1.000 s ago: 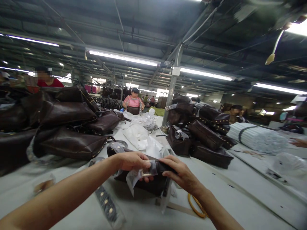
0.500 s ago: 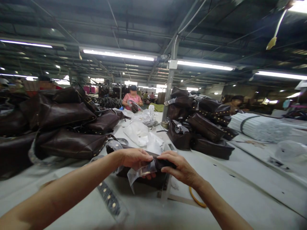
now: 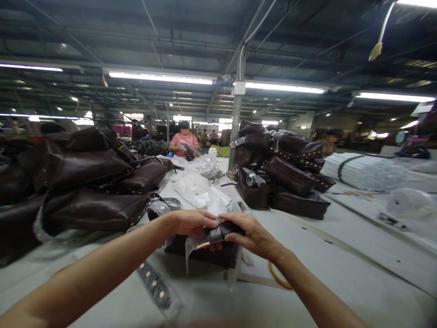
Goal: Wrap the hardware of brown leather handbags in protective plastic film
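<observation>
My left hand [image 3: 194, 223] and my right hand [image 3: 254, 234] are close together, both closed on a dark leather strap [image 3: 214, 235]. Clear plastic film [image 3: 191, 248] hangs from the strap below my left fingers. My right fingers grip the strap's other side, thumb underneath. Behind and below my hands lies a dark brown leather bag [image 3: 201, 256], partly hidden by them. A studded strap [image 3: 155, 284] in clear plastic stretches over the table towards me, left of the bag.
Dark leather bags [image 3: 88, 159] are heaped at left, and another pile [image 3: 290, 175] stands right of a post [image 3: 236, 114]. White plastic sheets [image 3: 193, 189] lie between. A yellow ring [image 3: 278, 279], white bundle [image 3: 365, 171] and small fan [image 3: 411, 203] are at right. A co-worker [image 3: 184, 141] is opposite.
The strap between my hands now lies flatter, with more of its dark surface showing. Both hands keep hold. The whole view has shifted slightly.
</observation>
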`<state>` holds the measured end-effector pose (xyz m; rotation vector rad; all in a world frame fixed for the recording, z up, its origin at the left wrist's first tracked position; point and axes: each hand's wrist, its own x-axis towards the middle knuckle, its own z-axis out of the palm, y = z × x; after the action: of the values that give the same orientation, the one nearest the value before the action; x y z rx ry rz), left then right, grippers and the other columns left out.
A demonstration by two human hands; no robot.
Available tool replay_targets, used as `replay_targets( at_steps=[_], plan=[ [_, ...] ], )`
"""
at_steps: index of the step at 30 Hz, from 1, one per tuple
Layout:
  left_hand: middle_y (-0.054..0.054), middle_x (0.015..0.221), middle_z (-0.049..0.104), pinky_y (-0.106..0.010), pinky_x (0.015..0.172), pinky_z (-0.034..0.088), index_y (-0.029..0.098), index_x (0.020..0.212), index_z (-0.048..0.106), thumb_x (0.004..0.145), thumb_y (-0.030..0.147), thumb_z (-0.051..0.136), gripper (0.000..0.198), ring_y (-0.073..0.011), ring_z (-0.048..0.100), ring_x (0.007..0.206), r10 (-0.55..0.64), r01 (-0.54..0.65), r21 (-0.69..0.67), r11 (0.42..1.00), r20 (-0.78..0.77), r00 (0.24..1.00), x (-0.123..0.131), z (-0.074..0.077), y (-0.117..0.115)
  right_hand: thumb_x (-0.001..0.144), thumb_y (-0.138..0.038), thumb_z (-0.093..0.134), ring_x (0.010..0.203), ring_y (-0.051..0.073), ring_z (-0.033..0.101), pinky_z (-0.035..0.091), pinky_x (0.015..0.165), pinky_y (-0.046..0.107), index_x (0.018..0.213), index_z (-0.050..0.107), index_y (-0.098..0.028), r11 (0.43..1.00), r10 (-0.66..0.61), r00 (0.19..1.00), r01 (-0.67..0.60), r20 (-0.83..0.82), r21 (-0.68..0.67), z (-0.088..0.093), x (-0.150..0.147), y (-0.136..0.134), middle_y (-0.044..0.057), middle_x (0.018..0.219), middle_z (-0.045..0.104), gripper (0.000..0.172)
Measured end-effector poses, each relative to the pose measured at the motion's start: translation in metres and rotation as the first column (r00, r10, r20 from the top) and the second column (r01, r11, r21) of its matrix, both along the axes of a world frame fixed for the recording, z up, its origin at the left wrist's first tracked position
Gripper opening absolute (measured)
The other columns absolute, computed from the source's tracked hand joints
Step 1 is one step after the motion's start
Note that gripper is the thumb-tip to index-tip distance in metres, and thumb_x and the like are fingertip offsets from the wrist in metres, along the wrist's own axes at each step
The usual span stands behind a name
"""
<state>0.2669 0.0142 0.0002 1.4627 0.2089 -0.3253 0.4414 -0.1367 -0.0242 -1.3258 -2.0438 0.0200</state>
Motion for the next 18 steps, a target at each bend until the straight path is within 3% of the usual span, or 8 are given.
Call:
replay_targets(
  at_steps=[4, 9, 12, 18],
  plan=[
    [-0.008, 0.077, 0.069, -0.023, 0.053, 0.046, 0.012, 0.098, 0.065, 0.074, 0.048, 0.071, 0.043, -0.0150, 0.062, 0.061, -0.007, 0.007, 0.042, 0.999, -0.002, 1.000, 0.006, -0.004, 0.002, 0.085, -0.040, 0.064, 0.109, 0.024, 0.060, 0.046, 0.094, 0.038, 0.125, 0.056, -0.019, 1.000, -0.008, 1.000, 0.007, -0.020, -0.025, 0.001, -0.002, 0.001, 0.011, 0.119, 0.065, 0.046],
    [-0.008, 0.081, 0.070, -0.026, 0.057, 0.047, 0.013, 0.098, 0.066, 0.070, 0.055, 0.072, 0.050, -0.0165, 0.063, 0.064, 0.023, -0.025, 0.047, 0.999, 0.043, 0.999, 0.001, -0.006, 0.000, 0.084, -0.034, 0.065, 0.098, 0.020, 0.062, 0.047, 0.087, 0.033, 0.115, 0.061, -0.020, 1.000, 0.005, 0.996, -0.006, -0.091, -0.016, 0.003, -0.003, -0.001, 0.007, 0.107, 0.068, 0.034],
    [-0.007, 0.079, 0.070, -0.026, 0.061, 0.047, 0.013, 0.092, 0.068, 0.069, 0.059, 0.070, 0.052, -0.0161, 0.063, 0.066, 0.098, -0.105, 0.074, 0.992, 0.093, 0.991, -0.008, -0.005, 0.000, 0.081, -0.034, 0.068, 0.095, 0.021, 0.062, 0.047, 0.085, 0.033, 0.110, 0.062, -0.020, 0.998, -0.057, 0.986, 0.060, -0.157, 0.016, -0.001, -0.003, -0.001, 0.007, 0.103, 0.068, 0.032],
    [-0.003, 0.066, 0.067, -0.022, 0.057, 0.041, 0.011, 0.077, 0.069, 0.066, 0.048, 0.077, 0.040, -0.0103, 0.055, 0.053, 0.244, -0.249, 0.149, 0.957, 0.048, 0.968, -0.017, -0.004, 0.004, 0.075, -0.027, 0.073, 0.083, 0.018, 0.061, 0.045, 0.076, 0.028, 0.090, 0.062, -0.020, 0.997, -0.076, 0.978, 0.068, -0.192, -0.047, 0.000, -0.005, 0.002, 0.003, 0.089, 0.067, 0.020]
  ],
)
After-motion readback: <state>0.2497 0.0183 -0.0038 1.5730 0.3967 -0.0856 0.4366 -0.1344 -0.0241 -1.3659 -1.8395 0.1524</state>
